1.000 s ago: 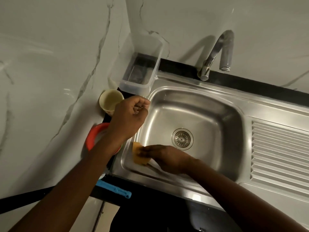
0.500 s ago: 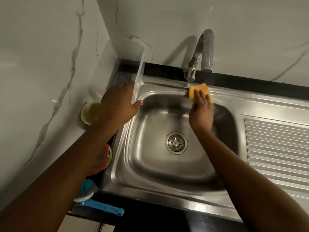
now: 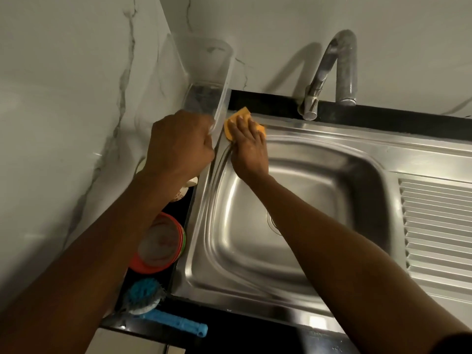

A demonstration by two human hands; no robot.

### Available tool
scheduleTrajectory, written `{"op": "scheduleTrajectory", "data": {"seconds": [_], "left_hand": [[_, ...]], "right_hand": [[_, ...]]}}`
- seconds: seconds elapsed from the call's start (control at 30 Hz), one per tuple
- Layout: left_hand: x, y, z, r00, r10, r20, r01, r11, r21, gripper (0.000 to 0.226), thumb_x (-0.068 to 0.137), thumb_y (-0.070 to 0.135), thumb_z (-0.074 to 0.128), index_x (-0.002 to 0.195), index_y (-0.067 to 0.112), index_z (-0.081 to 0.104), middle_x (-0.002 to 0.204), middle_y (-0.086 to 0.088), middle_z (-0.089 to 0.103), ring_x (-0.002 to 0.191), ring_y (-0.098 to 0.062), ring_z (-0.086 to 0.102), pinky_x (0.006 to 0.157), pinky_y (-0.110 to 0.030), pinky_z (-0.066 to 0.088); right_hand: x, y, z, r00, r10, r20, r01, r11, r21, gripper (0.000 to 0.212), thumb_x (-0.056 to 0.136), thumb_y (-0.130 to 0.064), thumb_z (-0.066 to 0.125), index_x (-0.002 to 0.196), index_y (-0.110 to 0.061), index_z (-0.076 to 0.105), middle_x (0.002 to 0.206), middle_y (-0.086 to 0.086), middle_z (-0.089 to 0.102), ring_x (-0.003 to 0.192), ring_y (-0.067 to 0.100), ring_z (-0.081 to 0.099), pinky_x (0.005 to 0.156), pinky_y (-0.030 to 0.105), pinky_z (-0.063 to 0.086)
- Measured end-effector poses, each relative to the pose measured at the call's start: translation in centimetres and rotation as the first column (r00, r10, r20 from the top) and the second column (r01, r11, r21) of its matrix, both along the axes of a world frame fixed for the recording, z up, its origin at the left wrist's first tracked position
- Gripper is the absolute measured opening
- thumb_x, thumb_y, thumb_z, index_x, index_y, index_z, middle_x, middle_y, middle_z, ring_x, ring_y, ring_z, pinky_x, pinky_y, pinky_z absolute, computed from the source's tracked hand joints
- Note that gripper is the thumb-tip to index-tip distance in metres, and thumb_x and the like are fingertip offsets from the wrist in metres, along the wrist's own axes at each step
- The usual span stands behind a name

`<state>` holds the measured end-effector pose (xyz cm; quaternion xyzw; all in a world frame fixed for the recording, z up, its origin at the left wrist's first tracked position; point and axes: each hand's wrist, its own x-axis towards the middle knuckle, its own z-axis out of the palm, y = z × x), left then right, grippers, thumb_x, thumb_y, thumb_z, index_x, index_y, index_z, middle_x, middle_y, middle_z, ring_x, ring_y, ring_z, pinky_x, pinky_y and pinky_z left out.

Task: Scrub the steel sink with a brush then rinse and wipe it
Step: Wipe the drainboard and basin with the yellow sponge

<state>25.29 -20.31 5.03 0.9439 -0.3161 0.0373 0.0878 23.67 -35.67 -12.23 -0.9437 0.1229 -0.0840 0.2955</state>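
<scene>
Right grip (image 3: 249,146) presses cloth (image 3: 230,129) onto sink (image 3: 332,139).

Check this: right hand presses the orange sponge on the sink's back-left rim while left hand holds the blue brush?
No: in the head view the left hand grips the clear container; the blue brush lies on the counter. The rest stands.
</scene>
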Motion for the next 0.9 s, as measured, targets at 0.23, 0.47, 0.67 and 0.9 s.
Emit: {"op": "scheduleTrajectory", "data": {"seconds": [0.23,0.47,0.67,0.9], "left_hand": [[0.6,-0.7,0.0,0.999,0.009,-0.035,-0.008,1.000,0.029,0.024,0.096,0.023,0.070,0.118,0.013,0.075,0.101,-0.013,0.076,0.090,-0.030,0.071,0.075,-0.032,0.045],[0.7,-0.2,-0.9,0.999,-0.022,-0.043,0.024,0.999,0.049,0.018,0.096,0.021,0.066,0.111,0.014,0.074,0.094,-0.010,0.073,0.076,-0.023,0.063,0.068,-0.032,0.042],[0.2,0.2,-2.2,0.997,-0.024,-0.079,0.028,0.998,0.052,0.011,0.093,0.016,0.069,0.102,0.012,0.074,0.086,-0.008,0.072,0.073,-0.026,0.066,0.065,-0.029,0.039],[0.3,0.8,-3.4,0.994,-0.024,-0.103,0.024,1.000,-0.002,0.009,0.091,0.017,0.069,0.088,0.009,0.071,0.075,-0.010,0.067,0.067,-0.030,0.063,0.064,-0.037,0.052]], "right_hand": [[0.2,1.8,1.0,0.955,0.295,0.022,-0.295,0.942,0.163,0.043,0.101,-0.012,0.046,0.143,-0.010,0.056,0.154,0.015,0.048,0.145,0.031,0.039,0.120,0.052,0.035],[-9.3,5.8,-0.6,0.920,0.369,0.130,-0.389,0.826,0.408,0.058,0.101,0.006,0.044,0.157,-0.010,0.042,0.167,0.000,0.027,0.159,0.020,0.015,0.129,0.042,0.016],[-16.3,5.8,-1.2,0.900,0.435,0.026,-0.321,0.622,0.714,0.059,0.098,0.018,0.043,0.150,-0.009,0.052,0.155,0.011,0.051,0.143,0.019,0.048,0.116,0.030,0.039],[-13.1,0.9,-0.6,0.943,-0.126,-0.307,0.310,0.006,0.951,0.030,0.102,-0.003,0.046,0.130,-0.001,0.057,0.091,0.027,0.061,0.086,0.042,0.060,0.083,0.052,0.055]]}}
